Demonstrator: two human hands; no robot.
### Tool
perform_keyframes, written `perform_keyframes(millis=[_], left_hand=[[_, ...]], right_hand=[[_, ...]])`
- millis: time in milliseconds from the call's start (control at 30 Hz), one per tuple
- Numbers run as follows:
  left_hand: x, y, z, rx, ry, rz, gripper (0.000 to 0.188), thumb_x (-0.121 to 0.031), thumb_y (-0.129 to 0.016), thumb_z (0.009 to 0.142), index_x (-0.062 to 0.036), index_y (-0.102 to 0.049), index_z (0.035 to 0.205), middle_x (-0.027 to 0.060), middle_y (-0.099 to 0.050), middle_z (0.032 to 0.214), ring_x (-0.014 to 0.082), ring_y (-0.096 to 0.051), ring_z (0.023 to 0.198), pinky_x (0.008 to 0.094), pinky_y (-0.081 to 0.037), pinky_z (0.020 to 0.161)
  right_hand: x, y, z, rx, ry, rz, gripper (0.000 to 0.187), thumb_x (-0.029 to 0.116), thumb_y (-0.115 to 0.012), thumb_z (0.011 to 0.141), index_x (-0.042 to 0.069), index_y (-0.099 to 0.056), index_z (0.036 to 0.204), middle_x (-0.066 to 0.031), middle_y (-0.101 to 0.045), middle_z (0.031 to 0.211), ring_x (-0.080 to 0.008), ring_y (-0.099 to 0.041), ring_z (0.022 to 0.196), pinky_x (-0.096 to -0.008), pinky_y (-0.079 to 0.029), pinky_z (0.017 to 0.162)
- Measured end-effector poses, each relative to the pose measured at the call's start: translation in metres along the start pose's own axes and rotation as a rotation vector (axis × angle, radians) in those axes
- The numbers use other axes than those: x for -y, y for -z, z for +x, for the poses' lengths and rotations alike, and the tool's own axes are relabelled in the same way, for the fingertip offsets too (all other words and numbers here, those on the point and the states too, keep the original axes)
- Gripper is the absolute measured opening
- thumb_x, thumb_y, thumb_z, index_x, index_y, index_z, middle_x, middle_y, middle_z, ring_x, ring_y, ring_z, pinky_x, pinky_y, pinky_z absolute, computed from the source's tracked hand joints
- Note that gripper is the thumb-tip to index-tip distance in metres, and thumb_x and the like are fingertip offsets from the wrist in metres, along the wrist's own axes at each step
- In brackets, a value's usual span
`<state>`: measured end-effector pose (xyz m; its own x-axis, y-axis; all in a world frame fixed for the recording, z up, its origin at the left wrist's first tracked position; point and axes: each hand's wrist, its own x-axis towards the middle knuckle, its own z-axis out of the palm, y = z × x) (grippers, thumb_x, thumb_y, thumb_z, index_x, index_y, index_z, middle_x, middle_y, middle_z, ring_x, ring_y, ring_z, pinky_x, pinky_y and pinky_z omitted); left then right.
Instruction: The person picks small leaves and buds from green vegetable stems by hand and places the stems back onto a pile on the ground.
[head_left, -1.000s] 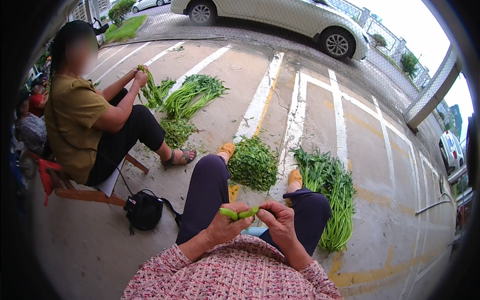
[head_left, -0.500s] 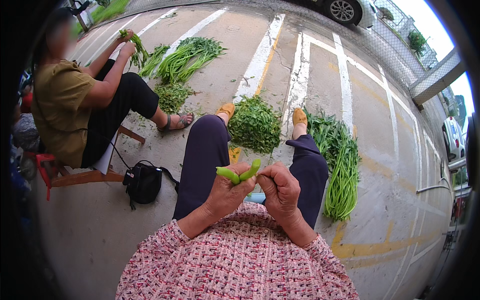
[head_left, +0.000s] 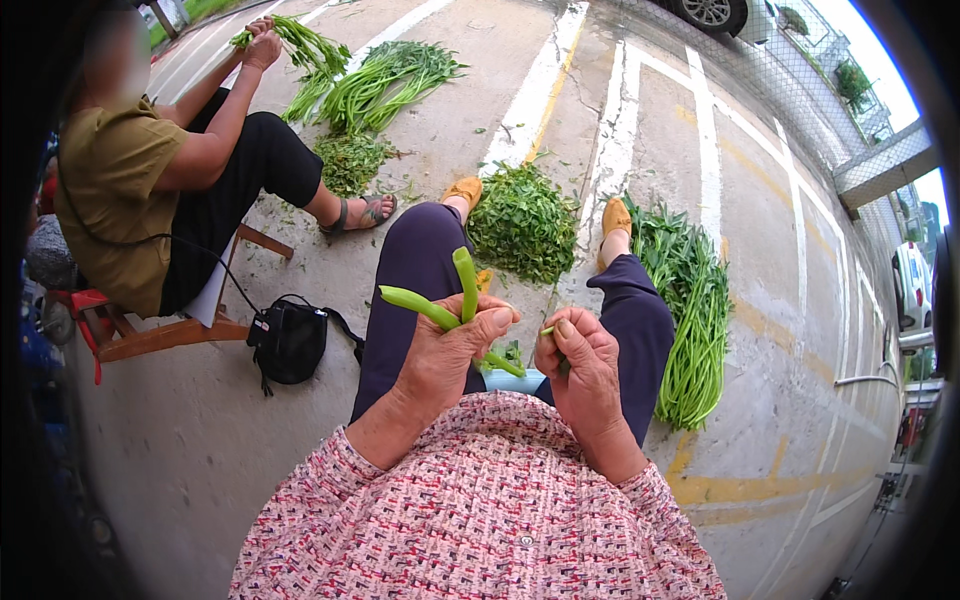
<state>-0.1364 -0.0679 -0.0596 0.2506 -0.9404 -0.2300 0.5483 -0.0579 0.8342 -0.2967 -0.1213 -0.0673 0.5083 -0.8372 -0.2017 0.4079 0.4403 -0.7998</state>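
My left hand (head_left: 440,360) is closed round two thick, pale green vegetable stalks (head_left: 466,287), whose cut ends point up and to the left; their lower part comes out below the fingers. A little to the right, apart from it, my right hand (head_left: 588,368) pinches a small green bit of stem (head_left: 547,331) between thumb and forefinger. Under the hands, between my thighs, part of a light blue container (head_left: 515,381) shows with some green in it. Beyond it, between my feet, lies a heap of plucked green leaves (head_left: 525,225).
A bundle of long leafy greens (head_left: 690,340) lies beside my right foot. At left a co-worker (head_left: 130,190) sits on a wooden chair (head_left: 165,338), holding greens. More greens (head_left: 375,90) and a leaf heap (head_left: 350,160) lie near them. A black bag (head_left: 288,345) rests on the concrete.
My hands have moved apart, the left slightly left and up with the stalks, which now stick out further. The right hand has drawn away to the right with a small bit. The co-worker's hands have risen.
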Motion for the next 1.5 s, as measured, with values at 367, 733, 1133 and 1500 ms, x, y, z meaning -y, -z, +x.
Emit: perform_keyframes(millis=[367,733,1133,1500], left_hand=[[0.008,-0.001,-0.005,0.057,-0.009,0.138,0.012,-0.012,-0.068,0.084,-0.0003,-0.065,0.089,-0.0029,-0.057,0.070,0.0022,-0.045,0.061,0.0181,-0.036,0.054],[0.006,0.004,-0.004,0.219,-0.063,0.435,0.011,-0.013,-0.060,0.090,-0.0030,-0.058,0.085,-0.0055,-0.046,0.076,0.0025,-0.040,0.070,0.0208,-0.035,0.060],[0.000,0.001,0.000,0.012,-0.069,0.130,0.010,-0.010,-0.061,0.087,-0.0012,-0.060,0.083,-0.0045,-0.048,0.064,0.0024,-0.039,0.055,0.0170,-0.030,0.051],[0.005,-0.014,-0.009,0.122,-0.269,0.378,0.008,-0.002,-0.069,0.080,0.0000,-0.062,0.081,0.0007,-0.053,0.077,0.0078,-0.054,0.066,0.0221,-0.045,0.059]], right_hand=[[-0.009,-0.007,0.005,0.013,0.036,-0.015,0.015,0.009,-0.062,0.089,-0.003,-0.063,0.097,0.0016,-0.053,0.067,-0.0044,-0.040,0.054,-0.0196,-0.028,0.048],[0.004,-0.007,0.004,0.081,0.357,-0.614,0.009,0.003,-0.063,0.085,-0.003,-0.065,0.091,-0.0017,-0.058,0.074,-0.0109,-0.051,0.061,-0.0238,-0.041,0.056],[0.012,-0.017,-0.002,0.066,0.352,-0.486,0.009,0.009,-0.060,0.088,0.000,-0.060,0.090,-0.0047,-0.056,0.071,-0.0115,-0.050,0.057,-0.0236,-0.037,0.050],[-0.005,-0.007,0.001,0.021,-0.271,0.252,0.010,0.015,-0.051,0.092,0.006,-0.055,0.092,-0.0015,-0.059,0.079,-0.0095,-0.056,0.063,-0.0238,-0.046,0.056]])
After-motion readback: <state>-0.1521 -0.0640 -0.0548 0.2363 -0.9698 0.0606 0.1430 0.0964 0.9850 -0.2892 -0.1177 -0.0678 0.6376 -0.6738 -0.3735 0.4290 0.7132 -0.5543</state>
